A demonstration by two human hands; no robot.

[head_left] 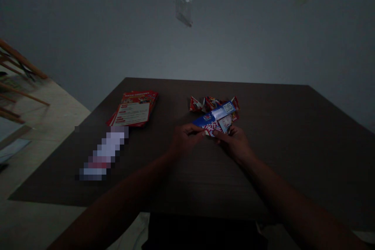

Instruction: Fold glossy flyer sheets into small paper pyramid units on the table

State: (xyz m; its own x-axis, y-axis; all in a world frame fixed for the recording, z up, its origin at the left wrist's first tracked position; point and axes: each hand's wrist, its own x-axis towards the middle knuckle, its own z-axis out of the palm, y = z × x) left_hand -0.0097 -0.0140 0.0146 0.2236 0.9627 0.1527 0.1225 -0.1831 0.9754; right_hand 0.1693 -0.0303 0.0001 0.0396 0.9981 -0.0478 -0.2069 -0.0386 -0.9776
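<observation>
Over the dark table, a blue printed card [202,120] with white and red lettering and a QR code slants up to the right. My left hand [185,137] pinches its lower left edge between thumb and fingers. On the lower right edge, my right hand [236,142] also closes on it, the thumb lying near its corner. Just behind the card lie crumpled, shiny red wrappers [197,104], partly covered by it. Whether the card is joined to a wrapper I cannot tell.
A stack of red and white printed leaflets [133,110] lies at the table's [278,125] left rear. Nearer on that side is a pixelated pale oblong thing [107,148]. A grey wall [88,35] rises behind, with clear plastic [184,2] stuck to it. Wooden furniture legs [23,60] stand far left.
</observation>
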